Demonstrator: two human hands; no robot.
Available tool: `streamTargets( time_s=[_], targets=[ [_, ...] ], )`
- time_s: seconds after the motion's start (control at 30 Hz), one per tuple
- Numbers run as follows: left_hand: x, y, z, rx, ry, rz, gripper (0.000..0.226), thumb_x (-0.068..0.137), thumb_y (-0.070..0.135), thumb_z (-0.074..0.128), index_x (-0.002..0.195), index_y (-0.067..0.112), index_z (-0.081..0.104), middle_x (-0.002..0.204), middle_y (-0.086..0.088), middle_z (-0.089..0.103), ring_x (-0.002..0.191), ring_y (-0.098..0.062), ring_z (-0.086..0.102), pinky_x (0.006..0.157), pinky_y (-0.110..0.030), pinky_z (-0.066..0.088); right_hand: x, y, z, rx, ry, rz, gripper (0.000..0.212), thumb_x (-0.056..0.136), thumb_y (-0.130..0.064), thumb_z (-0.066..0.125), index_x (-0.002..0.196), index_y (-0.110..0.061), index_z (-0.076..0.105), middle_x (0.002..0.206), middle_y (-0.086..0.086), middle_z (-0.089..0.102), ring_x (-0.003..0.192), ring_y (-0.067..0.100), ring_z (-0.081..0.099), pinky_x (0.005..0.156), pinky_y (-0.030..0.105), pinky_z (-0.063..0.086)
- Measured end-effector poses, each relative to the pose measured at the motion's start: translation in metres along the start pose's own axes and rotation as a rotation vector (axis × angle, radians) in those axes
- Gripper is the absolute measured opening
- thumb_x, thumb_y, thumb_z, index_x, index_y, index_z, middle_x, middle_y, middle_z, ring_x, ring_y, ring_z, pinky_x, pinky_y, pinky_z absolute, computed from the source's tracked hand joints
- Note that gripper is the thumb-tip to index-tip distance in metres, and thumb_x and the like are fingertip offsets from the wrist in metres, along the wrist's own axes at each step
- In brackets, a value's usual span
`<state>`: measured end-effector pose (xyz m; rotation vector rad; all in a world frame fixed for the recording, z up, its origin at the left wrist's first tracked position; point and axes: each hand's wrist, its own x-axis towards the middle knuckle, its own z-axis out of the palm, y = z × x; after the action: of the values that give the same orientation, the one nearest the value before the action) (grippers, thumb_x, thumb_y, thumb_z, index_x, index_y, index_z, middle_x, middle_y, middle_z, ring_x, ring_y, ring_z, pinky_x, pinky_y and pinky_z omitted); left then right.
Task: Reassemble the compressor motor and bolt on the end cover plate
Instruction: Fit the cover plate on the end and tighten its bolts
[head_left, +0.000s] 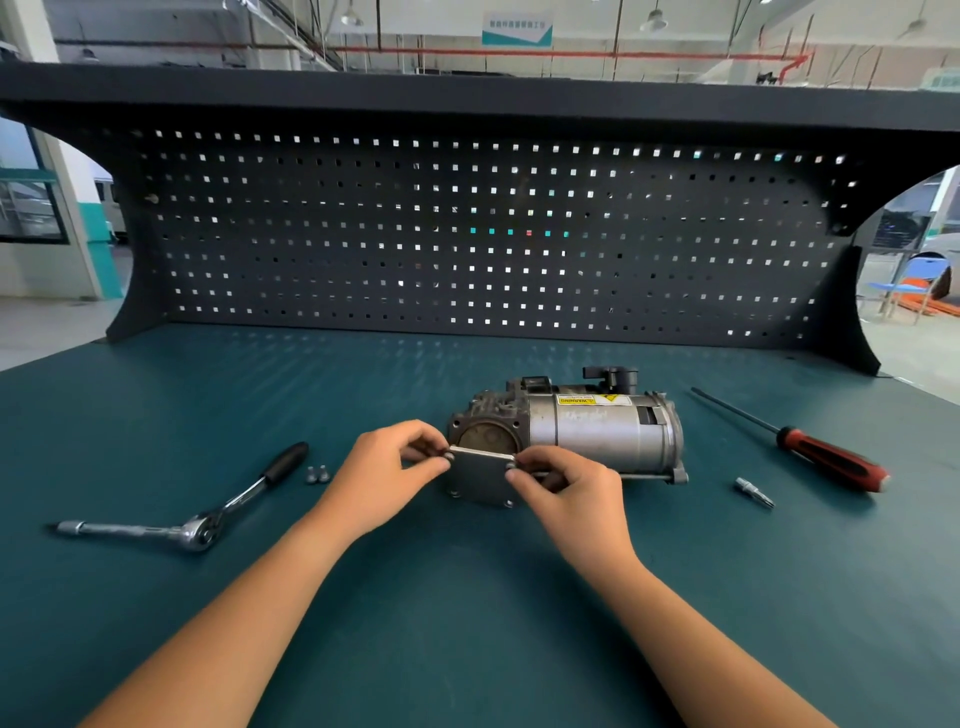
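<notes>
End cover plate (480, 479): flat, square, dull grey metal, with small bolt heads (508, 503) at its corners. It is held upright just in front of the open round bore of the compressor motor (597, 431), at mid counter (467, 623).

Left hand (384, 478) has a narrow grip, with thumb and fingertips pinching the plate's upper left corner. Right hand (566, 488) does the same at the upper right corner. Can't tell whether the plate touches the housing.

Motor lies on its side: cast grey ribbed end, smooth silver cylindrical body, yellow warning label on top.

Chrome ratchet (197, 519) with a black handle lies to the left, two loose bolts (318, 474) just beside the handle. Red/black-handled screwdriver (831, 457) with a long thin shaft lies to the right, a small steel bit (754, 491) near it.

Counter surface is a matte teal mat. Black perforated pegboard (467, 234) stands behind.
</notes>
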<state>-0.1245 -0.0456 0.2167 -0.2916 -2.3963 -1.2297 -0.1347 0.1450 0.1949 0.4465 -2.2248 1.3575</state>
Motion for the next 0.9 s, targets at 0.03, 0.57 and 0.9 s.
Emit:
streamTargets(
  time_s=[0.03,0.57,0.9],
  targets=[
    [0.000,-0.001,0.001,-0.013,0.022,-0.001,0.030,0.079,0.004,0.070,0.071,0.031,0.060,0.077,0.015,0.066,0.071,0.006,0.062,0.066,-0.002,0.041,0.001,-0.001,0.001,-0.007,0.008,-0.012,0.007,0.077,-0.016,0.075,0.079,-0.022,0.072,0.054,-0.022,0.057,0.057,0.000,0.053,0.059,0.012,0.043],
    [0.013,0.002,0.006,-0.112,0.125,-0.003,0.023,0.079,-0.003,0.068,0.081,0.020,0.067,0.080,0.003,0.056,0.075,-0.006,0.055,0.071,-0.005,0.041,0.016,-0.007,-0.002,0.042,0.011,-0.024,0.007,0.076,-0.011,0.075,0.080,-0.015,0.071,0.069,-0.012,0.058,0.063,-0.004,0.053,0.063,0.007,0.041],
    [0.016,-0.003,0.005,-0.195,0.104,-0.043,0.029,0.083,-0.009,0.061,0.085,0.019,0.067,0.082,0.005,0.063,0.075,-0.004,0.059,0.070,-0.008,0.046,-0.001,-0.031,0.013,-0.138,-0.024,-0.201,0.008,0.082,-0.018,0.070,0.085,-0.010,0.067,0.074,-0.010,0.047,0.063,0.009,0.045,0.066,0.024,0.040]
  ],
)
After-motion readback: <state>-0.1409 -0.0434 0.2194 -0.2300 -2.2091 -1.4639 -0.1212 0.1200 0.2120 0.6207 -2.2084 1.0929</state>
